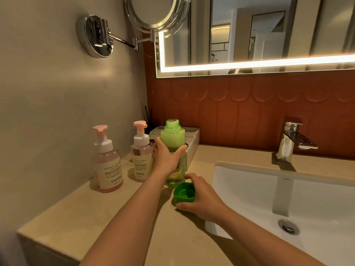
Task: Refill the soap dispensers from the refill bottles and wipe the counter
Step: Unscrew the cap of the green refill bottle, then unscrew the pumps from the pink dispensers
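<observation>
A chrome faucet stood well to the right of the hands, above the white sink. Behind them sat a white box. A lit mirror and round swing-arm mirror hung above.

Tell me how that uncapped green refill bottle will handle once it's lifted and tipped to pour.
The green refill bottle looks tall and narrow, so it probably tips easily if nudged. Liquid seems to sit only in its lower part, so it is likely fairly light. Its mouth is open, the cap being in the right hand, so it could spill quickly. The left hand grips mid-body; smooth plastic may be slippery.
</observation>
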Tool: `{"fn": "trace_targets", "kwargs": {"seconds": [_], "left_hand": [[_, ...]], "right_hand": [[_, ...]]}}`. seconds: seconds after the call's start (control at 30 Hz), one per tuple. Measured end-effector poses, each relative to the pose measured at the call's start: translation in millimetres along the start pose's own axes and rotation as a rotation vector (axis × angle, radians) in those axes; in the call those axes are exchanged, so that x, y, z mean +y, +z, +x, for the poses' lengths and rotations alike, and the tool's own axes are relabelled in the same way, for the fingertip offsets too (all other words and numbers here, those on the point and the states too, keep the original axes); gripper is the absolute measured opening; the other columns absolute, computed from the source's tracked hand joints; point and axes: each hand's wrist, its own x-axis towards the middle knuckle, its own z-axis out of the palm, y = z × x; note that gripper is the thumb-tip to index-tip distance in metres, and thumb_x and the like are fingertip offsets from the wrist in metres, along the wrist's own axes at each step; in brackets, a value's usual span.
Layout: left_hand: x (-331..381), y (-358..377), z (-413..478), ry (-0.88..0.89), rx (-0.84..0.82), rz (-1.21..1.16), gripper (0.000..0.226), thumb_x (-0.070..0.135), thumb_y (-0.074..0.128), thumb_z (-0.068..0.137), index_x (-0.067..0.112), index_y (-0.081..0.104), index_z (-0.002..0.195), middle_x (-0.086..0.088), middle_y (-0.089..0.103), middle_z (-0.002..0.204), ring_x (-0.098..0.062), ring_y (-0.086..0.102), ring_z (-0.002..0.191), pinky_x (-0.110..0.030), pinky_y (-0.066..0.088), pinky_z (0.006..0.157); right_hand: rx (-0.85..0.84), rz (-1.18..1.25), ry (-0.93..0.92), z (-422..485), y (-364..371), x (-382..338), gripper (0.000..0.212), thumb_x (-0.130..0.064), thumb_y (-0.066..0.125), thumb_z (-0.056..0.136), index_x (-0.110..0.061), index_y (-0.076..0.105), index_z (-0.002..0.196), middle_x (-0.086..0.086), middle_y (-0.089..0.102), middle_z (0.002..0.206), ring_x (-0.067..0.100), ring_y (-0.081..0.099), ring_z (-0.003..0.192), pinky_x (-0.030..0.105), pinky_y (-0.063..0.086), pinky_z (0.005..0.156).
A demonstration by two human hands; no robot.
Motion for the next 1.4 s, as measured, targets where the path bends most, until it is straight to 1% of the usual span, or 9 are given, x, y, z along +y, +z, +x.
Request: {"fn": "trace_targets", "kwargs": {"seconds": [0.17,0.3,0.43,0.6,0.73,0.83,1.0,1.17,1.4], "left_hand": [[5,-2,-3,-0.071,0.038,0.124,0.084,0.057,0.065,0.074,0.019,0.018,0.133,-0.008,0.030,0.141,-0.029,0.028,0.134,-0.048,0.028,0.109],[7,-9,-5,-0.066,0.055,0.124,0.083,0.062,0.060,0.074,0.014,0.025,0.132,-0.006,0.029,0.139,-0.027,0.026,0.132,-0.045,0.027,0.109],[4,-20,-12,0.035,0.154,-0.036,0.048,0.048,0.056,0.085,0.014,0.043,0.117,-0.008,0.047,0.121,-0.023,0.048,0.111,-0.038,0.044,0.092],[1,-49,-21,0.197,0.377,-0.054,0.023,0.021,0.062,0.086,0.012,0.048,0.102,-0.004,0.046,0.099,-0.016,0.047,0.087,-0.021,0.039,0.071],[-4,-64,-7,0.168,0.466,-0.014,0.035,0.016,0.064,0.083,0.006,0.046,0.111,-0.011,0.040,0.116,-0.024,0.044,0.106,-0.026,0.037,0.087],[-9,-71,8,0.101,0.398,0.086,0.056,0.023,0.068,0.080,0.010,0.039,0.126,-0.012,0.032,0.134,-0.027,0.033,0.124,-0.036,0.032,0.101],[-15,-73,23,-0.077,0.147,0.043,0.083,0.031,0.073,0.076,0.015,0.024,0.140,-0.011,0.030,0.143,-0.031,0.035,0.129,-0.048,0.034,0.103],[-36,-67,28,-0.094,0.054,-0.034,0.074,0.030,0.078,0.072,0.015,0.037,0.131,-0.009,0.046,0.134,-0.029,0.046,0.120,-0.048,0.040,0.097],[-44,-70,-1,-0.001,0.185,-0.018,0.055,0.025,0.077,0.073,0.013,0.050,0.119,-0.005,0.056,0.117,-0.021,0.052,0.104,-0.037,0.041,0.084]], "right_hand": [[0.016,-0.267,-0.003,3,5,-1,0.086,-0.059,0.066,0.073,-0.033,0.021,0.140,-0.004,0.037,0.138,0.016,0.034,0.125,0.035,0.032,0.107],[0.045,-0.268,-0.019,1,-7,-5,0.088,-0.061,0.062,0.075,-0.032,0.016,0.144,-0.003,0.030,0.146,0.018,0.026,0.133,0.036,0.025,0.110],[0.091,-0.270,-0.015,0,-29,-12,0.074,-0.052,0.059,0.083,-0.030,0.023,0.143,-0.003,0.032,0.147,0.018,0.027,0.134,0.036,0.025,0.109],[0.086,-0.301,-0.018,0,-51,-22,0.062,-0.043,0.057,0.087,-0.028,0.031,0.141,-0.002,0.039,0.143,0.018,0.032,0.131,0.037,0.029,0.108],[0.083,-0.337,-0.051,1,-66,-34,0.055,-0.043,0.055,0.088,-0.027,0.037,0.137,0.000,0.043,0.139,0.018,0.035,0.128,0.037,0.032,0.106],[0.103,-0.366,-0.084,1,-77,-45,0.051,-0.042,0.054,0.089,-0.026,0.039,0.135,0.000,0.046,0.135,0.017,0.038,0.125,0.037,0.034,0.105],[0.092,-0.381,-0.155,-1,-86,-64,0.050,-0.038,0.054,0.090,-0.025,0.039,0.136,0.000,0.046,0.135,0.017,0.037,0.123,0.034,0.035,0.102],[0.074,-0.360,-0.212,-2,-83,-76,0.050,-0.038,0.055,0.090,-0.027,0.039,0.136,-0.003,0.046,0.134,0.014,0.037,0.123,0.033,0.034,0.103],[0.019,-0.322,-0.269,-12,-78,-87,0.050,-0.038,0.054,0.090,-0.027,0.038,0.136,-0.004,0.047,0.134,0.013,0.040,0.120,0.033,0.036,0.103]]}}
